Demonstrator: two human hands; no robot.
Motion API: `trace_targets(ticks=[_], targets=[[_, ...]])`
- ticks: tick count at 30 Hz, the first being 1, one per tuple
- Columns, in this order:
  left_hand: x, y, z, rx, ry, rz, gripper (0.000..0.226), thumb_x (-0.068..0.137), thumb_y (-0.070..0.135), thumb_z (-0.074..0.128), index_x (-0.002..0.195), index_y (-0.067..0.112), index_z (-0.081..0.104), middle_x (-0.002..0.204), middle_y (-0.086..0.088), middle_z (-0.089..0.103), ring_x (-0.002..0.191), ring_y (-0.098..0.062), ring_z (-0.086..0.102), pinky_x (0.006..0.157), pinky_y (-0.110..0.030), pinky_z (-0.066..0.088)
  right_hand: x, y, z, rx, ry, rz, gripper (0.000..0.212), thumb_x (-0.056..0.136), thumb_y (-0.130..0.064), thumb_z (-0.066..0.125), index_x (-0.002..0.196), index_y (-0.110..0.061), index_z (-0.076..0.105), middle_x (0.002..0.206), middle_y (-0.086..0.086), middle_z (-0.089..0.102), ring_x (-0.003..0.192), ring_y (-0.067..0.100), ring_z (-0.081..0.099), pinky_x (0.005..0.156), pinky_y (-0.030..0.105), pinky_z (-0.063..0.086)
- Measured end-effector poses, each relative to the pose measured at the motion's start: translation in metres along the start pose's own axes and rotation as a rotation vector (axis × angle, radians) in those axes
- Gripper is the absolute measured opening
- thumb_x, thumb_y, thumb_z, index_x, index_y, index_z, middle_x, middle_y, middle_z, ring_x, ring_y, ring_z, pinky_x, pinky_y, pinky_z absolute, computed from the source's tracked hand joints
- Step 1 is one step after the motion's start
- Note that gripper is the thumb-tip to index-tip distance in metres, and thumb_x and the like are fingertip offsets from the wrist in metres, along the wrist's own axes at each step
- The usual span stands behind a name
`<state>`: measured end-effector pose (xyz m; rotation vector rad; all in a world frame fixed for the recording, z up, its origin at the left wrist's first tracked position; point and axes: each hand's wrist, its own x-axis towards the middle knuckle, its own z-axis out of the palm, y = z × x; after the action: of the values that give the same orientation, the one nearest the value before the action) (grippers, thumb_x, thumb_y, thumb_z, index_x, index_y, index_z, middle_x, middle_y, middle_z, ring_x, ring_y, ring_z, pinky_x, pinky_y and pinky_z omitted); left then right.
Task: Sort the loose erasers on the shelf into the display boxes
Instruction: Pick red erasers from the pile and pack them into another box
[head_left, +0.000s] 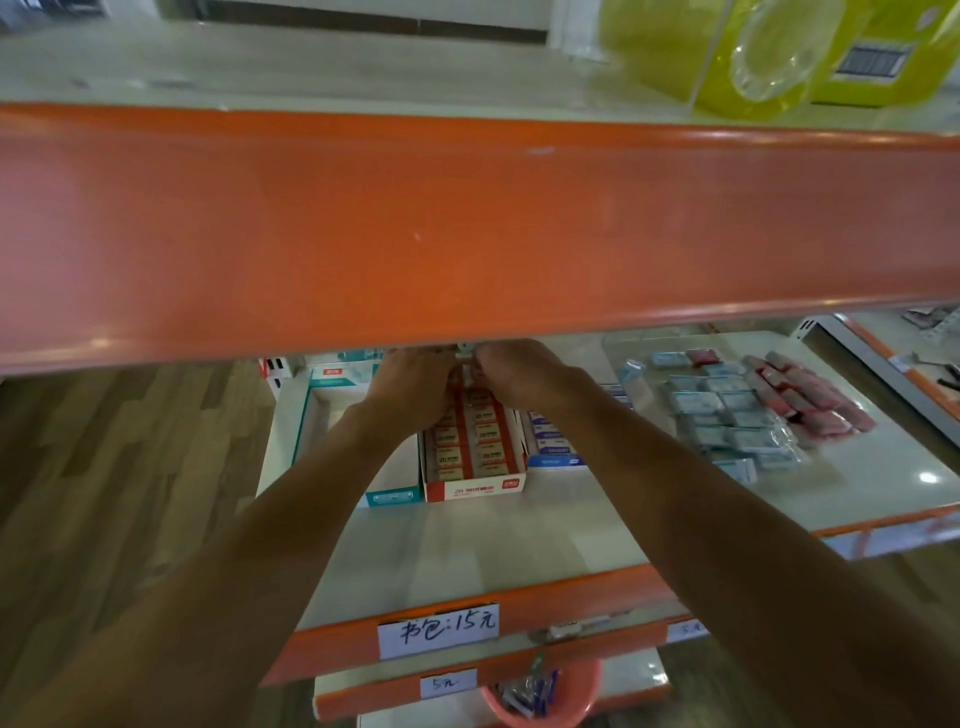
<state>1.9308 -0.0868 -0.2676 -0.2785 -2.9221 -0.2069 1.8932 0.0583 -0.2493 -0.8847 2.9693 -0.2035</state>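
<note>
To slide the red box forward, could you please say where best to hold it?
Probably the red box by its front wall, from the shelf edge: the teal box and blue box flank its sides closely, and the left hand and right hand crowd its back.

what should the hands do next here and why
Probably seat the small piece at the far end of the red box: the left hand and right hand meet over it there, grip half hidden by the orange shelf edge.

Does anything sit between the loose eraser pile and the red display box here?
Yes. A blue display box stands just right of the red display box, between it and the loose eraser pile. The right forearm also crosses over it.
</note>
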Motion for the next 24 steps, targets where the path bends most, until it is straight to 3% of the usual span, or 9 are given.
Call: trace_targets(ticks=[6, 14, 18, 22, 24], targets=[[0.003, 0.0, 0.003, 0.048, 0.023, 0.0, 0.032, 0.093, 0.032, 0.055, 0.124, 0.021, 0.053, 0.127, -0.002, 0.051, 0.12, -0.021, 0.045, 0.1, -0.034, 0.039, 0.003, -0.001, 0.0, -0.003, -0.06, 0.002, 0.017, 0.096, -0.022, 0.054, 0.108, -0.011, 0.055, 0.097, 0.003, 0.061, 0.083, 0.014, 0.06, 0.079, 0.027, 0.052], [0.003, -0.003, 0.008, -0.063, 0.082, 0.005, 0.036, 0.09, 0.029, 0.06, 0.124, 0.024, 0.051, 0.133, -0.001, 0.047, 0.122, -0.02, 0.045, 0.099, -0.032, 0.042, 0.011, -0.003, 0.006, -0.054, -0.032, 0.049, 0.013, 0.094, -0.024, 0.056, 0.102, -0.014, 0.057, 0.088, 0.001, 0.062, 0.077, 0.016, 0.062, 0.076, 0.035, 0.057], [0.004, -0.005, 0.011, -0.112, 0.084, -0.022, 0.029, 0.09, 0.027, 0.059, 0.118, 0.022, 0.054, 0.124, 0.0, 0.054, 0.117, -0.019, 0.05, 0.096, -0.031, 0.042, 0.01, -0.003, 0.001, 0.006, -0.031, 0.101, 0.02, 0.093, -0.021, 0.056, 0.11, -0.011, 0.059, 0.099, 0.003, 0.062, 0.091, 0.022, 0.06, 0.086, 0.039, 0.052], [0.007, -0.01, 0.013, -0.215, 0.066, -0.084, 0.03, 0.091, 0.023, 0.056, 0.121, 0.025, 0.05, 0.114, 0.003, 0.058, 0.103, -0.017, 0.058, 0.079, -0.022, 0.037, 0.008, -0.002, 0.004, 0.05, 0.063, 0.082, 0.016, 0.094, -0.019, 0.055, 0.109, -0.013, 0.054, 0.1, 0.003, 0.061, 0.089, 0.02, 0.061, 0.081, 0.035, 0.055], [0.007, -0.011, 0.011, -0.219, 0.05, -0.076, 0.029, 0.091, 0.023, 0.057, 0.119, 0.024, 0.051, 0.112, 0.003, 0.058, 0.1, -0.016, 0.059, 0.077, -0.02, 0.036, 0.007, -0.002, 0.003, 0.07, 0.05, 0.088, 0.018, 0.093, -0.019, 0.057, 0.11, -0.013, 0.054, 0.101, 0.003, 0.061, 0.091, 0.021, 0.062, 0.081, 0.034, 0.055]])
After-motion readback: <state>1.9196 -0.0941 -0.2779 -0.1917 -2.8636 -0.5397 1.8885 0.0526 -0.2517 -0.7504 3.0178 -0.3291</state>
